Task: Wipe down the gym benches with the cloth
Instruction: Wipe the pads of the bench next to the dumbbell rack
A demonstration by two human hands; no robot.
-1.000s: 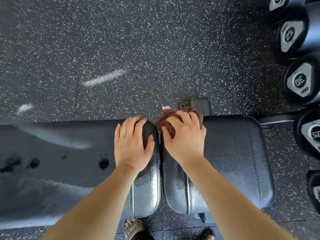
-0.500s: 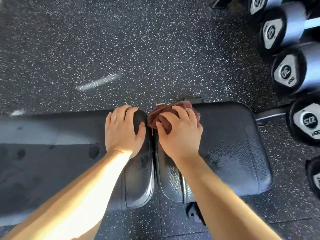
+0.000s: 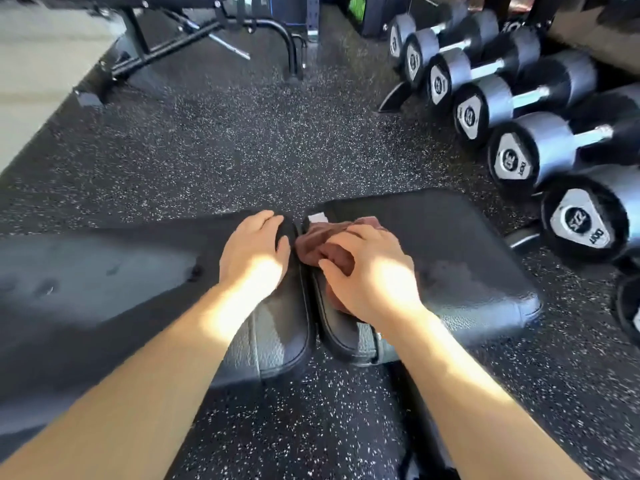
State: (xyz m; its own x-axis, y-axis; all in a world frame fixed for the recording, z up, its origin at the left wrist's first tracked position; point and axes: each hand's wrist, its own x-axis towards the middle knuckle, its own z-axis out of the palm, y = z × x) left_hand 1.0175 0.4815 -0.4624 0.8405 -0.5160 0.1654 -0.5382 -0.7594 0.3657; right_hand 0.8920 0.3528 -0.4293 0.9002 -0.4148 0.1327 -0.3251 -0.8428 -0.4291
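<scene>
A black padded gym bench lies across the view in two parts: a long back pad [image 3: 104, 282] on the left and a shorter seat pad [image 3: 460, 251] on the right, split by a narrow gap. My left hand [image 3: 252, 254] rests flat on the end of the long pad, beside the gap. My right hand [image 3: 370, 271] presses a bunched reddish-brown cloth [image 3: 315, 244] onto the seat pad's edge at the gap. Part of the cloth is hidden under my palm. Damp streaks show on both pads.
A row of several black and grey dumbbells [image 3: 519, 157] lines the floor at the right, close to the seat pad. Another bench frame with black metal legs [image 3: 207, 32] stands at the back. The floor [image 3: 242, 143] is dark speckled rubber.
The view has tilted up and pulled back, bringing the far bench frame and more dumbbells into sight. My right hand and the cloth have slid slightly toward me along the gap; the left hand keeps its place.
</scene>
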